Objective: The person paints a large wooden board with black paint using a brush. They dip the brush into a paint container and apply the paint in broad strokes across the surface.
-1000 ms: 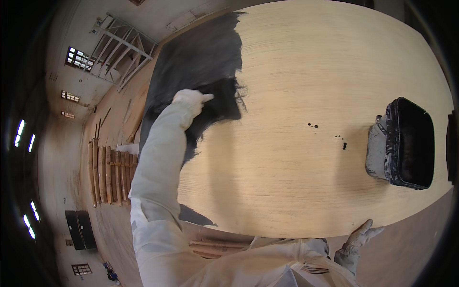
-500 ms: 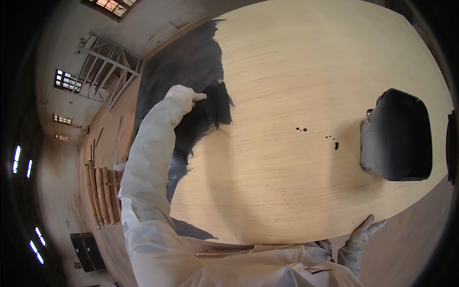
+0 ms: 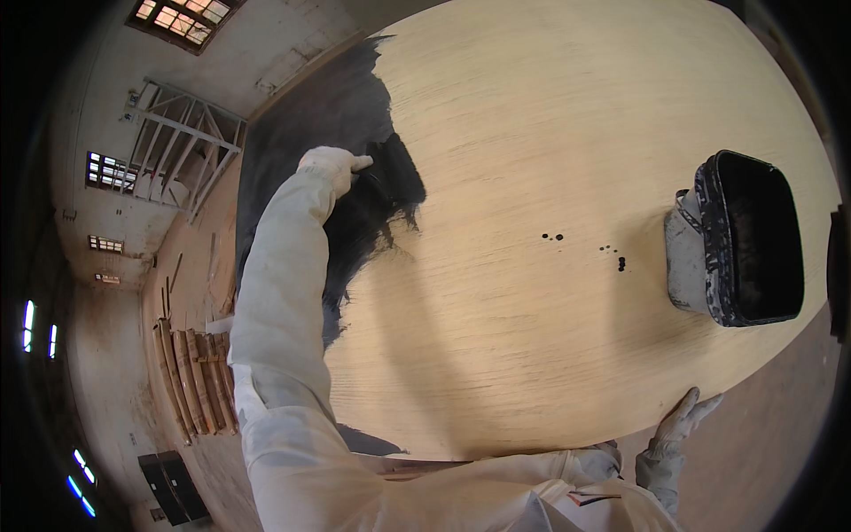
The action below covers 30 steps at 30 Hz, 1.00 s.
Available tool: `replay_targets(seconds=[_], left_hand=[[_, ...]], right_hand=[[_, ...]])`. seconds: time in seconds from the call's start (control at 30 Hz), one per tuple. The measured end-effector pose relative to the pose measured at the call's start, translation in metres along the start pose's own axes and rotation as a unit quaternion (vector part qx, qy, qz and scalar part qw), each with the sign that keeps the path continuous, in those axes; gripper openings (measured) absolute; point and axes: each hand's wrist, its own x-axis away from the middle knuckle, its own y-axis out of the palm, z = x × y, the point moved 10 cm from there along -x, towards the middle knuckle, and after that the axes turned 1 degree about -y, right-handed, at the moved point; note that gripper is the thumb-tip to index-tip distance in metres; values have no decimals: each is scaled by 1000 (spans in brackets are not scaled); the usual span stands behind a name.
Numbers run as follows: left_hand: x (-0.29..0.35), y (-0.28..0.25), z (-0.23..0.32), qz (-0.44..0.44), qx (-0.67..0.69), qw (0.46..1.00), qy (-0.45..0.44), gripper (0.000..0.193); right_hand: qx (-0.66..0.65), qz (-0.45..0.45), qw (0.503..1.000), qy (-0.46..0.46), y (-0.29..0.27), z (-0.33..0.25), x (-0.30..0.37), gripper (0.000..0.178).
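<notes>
My left hand (image 3: pixel 330 168), in a pale glove, reaches across a large light-wood panel (image 3: pixel 514 337). Its fingers are closed, with the index finger stretched along a dark, paint-covered brush (image 3: pixel 399 173). The grip itself blends into the dark surface, so its handle is hard to make out. Under and around the brush spreads a coat of black paint (image 3: pixel 310 106) with a ragged edge. At the panel's near right edge, my right hand (image 3: pixel 684 418), also gloved, rests against the rim with thumb and fingers apart and nothing in it.
A paint-smeared bucket (image 3: pixel 687 270) with a black inside stands on the panel at right. Black drips (image 3: pixel 621 263) dot the wood left of it. Beyond the panel's left side are a metal frame (image 3: pixel 186 142), stacked wooden poles (image 3: pixel 195 381) and a black cabinet-like box (image 3: pixel 173 488).
My left hand and the brush have shifted slightly, with a little more bare wood covered in black beside them. The view has tilted a little. My right hand stays at the edge.
</notes>
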Motion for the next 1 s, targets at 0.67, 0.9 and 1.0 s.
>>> replay_targets(seconds=[0.67,0.9,1.0], left_hand=[[80,17,49,-108,-216,965,103,65],[74,18,35,-54,-143,984,92,58],[109,26,77,-70,-172,972,146,54]], right_hand=[[65,21,998,-9,-8,-3,6,86],[-22,19,999,-13,-1,6,0,87],[-9,33,999,-15,-5,5,3,88]])
